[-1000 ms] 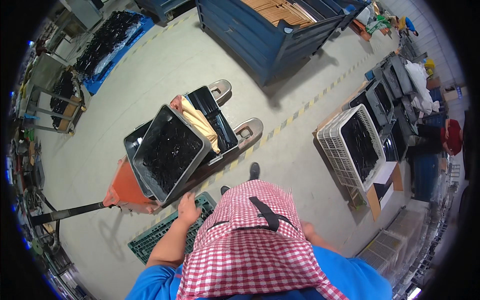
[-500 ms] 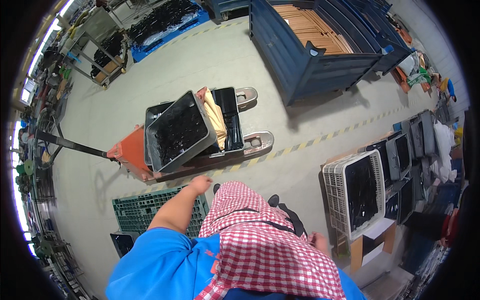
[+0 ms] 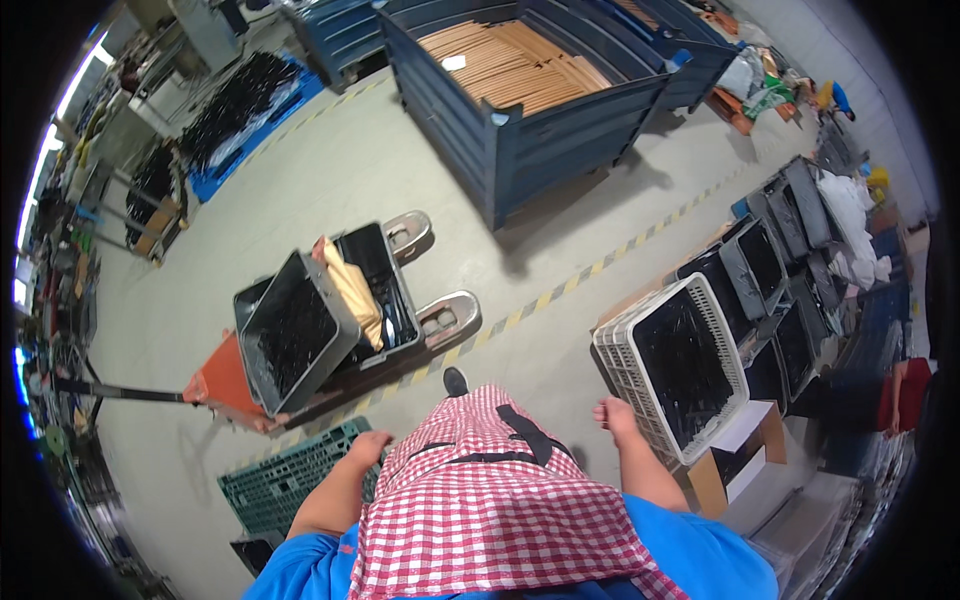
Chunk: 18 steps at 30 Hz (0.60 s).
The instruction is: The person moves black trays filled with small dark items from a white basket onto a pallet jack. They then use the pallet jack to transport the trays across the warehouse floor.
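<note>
My left hand (image 3: 372, 444) hangs loosely open and empty beside my red-checked apron (image 3: 470, 510), above the green plastic pallet (image 3: 265, 485). My right hand (image 3: 617, 418) is loosely open and empty, near a white crate (image 3: 620, 370) of black pieces. Ahead to the left, an orange pallet jack (image 3: 215, 370) carries grey bins (image 3: 345, 325) with black contents and a beige bundle (image 3: 350, 290).
A dark blue metal container (image 3: 520, 165) holds stacked wooden strips. Grey bins (image 3: 800, 205) and a cardboard box (image 3: 715, 480) line the right side. A blue pallet (image 3: 220, 175) with black pieces lies back left. A person in red (image 3: 890, 395) is at far right.
My right hand has risen into clearer view beside the white crate. My left hand has drawn back toward my apron. The view has shifted, with the pallet jack now farther left.
</note>
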Available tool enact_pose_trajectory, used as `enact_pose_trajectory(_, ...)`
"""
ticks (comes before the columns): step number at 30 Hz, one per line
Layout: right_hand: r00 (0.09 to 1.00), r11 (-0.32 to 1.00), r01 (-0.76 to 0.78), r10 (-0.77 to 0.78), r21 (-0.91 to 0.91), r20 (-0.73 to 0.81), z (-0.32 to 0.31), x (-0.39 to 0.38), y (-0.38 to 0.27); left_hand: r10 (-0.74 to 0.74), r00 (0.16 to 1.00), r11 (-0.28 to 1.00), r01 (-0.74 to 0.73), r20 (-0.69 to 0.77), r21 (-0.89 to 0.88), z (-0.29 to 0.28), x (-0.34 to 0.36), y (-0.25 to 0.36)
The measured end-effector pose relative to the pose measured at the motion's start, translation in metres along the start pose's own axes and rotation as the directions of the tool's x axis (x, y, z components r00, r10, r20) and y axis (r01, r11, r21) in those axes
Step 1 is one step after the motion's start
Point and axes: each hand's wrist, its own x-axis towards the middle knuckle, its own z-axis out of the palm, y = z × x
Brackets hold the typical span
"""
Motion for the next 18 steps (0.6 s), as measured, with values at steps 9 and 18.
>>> enact_pose_trajectory(9, 0.997, 0.997, -0.073, 0.074, -0.022, 0.02, 0.037, -0.007, -0.008, -0.334, 0.936, 0.905, 0.287, -0.107, -0.314, -0.101, 0.106, -0.041)
enact_pose_trajectory(18, 0.919, 0.906, -0.237, 0.326, 0.35, -0.221, 0.02, -0.015, 0.028, -0.134, 0.975, 0.919, 0.188, 0.175, -0.347, -0.126, 0.237, 0.092)
